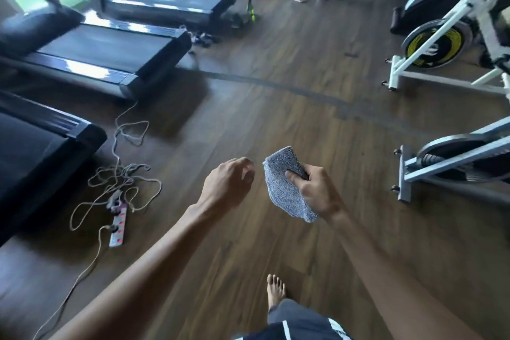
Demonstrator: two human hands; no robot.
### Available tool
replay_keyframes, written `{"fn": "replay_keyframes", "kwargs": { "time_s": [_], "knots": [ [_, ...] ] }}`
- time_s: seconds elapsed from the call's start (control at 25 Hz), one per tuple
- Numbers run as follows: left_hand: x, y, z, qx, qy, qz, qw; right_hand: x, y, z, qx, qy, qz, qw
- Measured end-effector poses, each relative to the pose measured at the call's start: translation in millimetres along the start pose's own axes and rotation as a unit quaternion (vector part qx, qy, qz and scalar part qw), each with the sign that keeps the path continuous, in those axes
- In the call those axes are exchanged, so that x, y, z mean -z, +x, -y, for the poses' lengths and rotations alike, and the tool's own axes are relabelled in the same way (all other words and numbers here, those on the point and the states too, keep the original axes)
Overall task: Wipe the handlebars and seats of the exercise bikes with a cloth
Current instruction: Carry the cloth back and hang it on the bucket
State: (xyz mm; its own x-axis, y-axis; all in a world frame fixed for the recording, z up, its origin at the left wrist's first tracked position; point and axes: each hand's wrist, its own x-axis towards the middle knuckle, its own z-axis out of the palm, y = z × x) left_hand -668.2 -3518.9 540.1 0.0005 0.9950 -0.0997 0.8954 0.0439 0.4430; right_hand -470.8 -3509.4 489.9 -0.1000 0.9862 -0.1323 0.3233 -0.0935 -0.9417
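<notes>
While the wooden floor carries treadmills on the left and exercise bikes on the right, the left grip hangs between them, fingers loosely curled, holding nothing. Just beside it, the right grip pinches a folded grey cloth, thumb on top.

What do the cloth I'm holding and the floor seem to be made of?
The cloth looks like microfibre or terry: speckled grey, matte nubby pile, hanging limp. The floor looks like wood-grain planks, possibly laminate or vinyl: brown grain, slight sheen.
</notes>
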Motion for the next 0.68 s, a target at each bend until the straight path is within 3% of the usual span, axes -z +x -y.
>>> {"fn": "replay_keyframes", "kwargs": {
  "time_s": [0.68],
  "knots": [
    [0.0,543.1,-105.2,-0.132,-0.008,0.062,0.989,149.3,472.3,14.8,-0.048,-0.038,-0.122,0.991]
  ]
}}
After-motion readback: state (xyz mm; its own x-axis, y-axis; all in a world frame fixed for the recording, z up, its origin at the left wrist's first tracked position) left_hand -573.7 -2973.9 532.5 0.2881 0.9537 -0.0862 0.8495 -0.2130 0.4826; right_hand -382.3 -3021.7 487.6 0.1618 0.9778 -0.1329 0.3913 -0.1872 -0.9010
